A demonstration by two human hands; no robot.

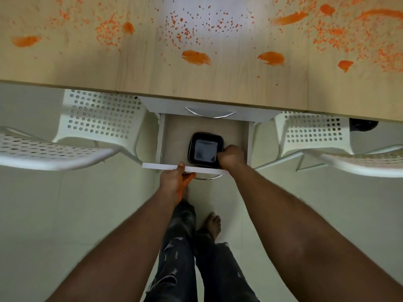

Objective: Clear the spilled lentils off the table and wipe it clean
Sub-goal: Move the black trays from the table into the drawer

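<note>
Grabbing a black dish (pixel 206 149) from the drawer (pixel 174 147) with the right hand (pixel 231 156), left hand (pixel 174 182) gripping the drawer front, lentils (pixel 185 27) up past both grips still untouched, wiping not started.

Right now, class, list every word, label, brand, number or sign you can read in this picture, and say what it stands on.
None: no readable text anywhere.
Black square container in the open drawer: its pale lid shows no lettering.
Table, white chairs: unmarked.

Overhead light leaves a white glare patch on the wooden table (pixel 130 68); wide-angle distortion bends the edges, and the picture is slightly soft.
</note>
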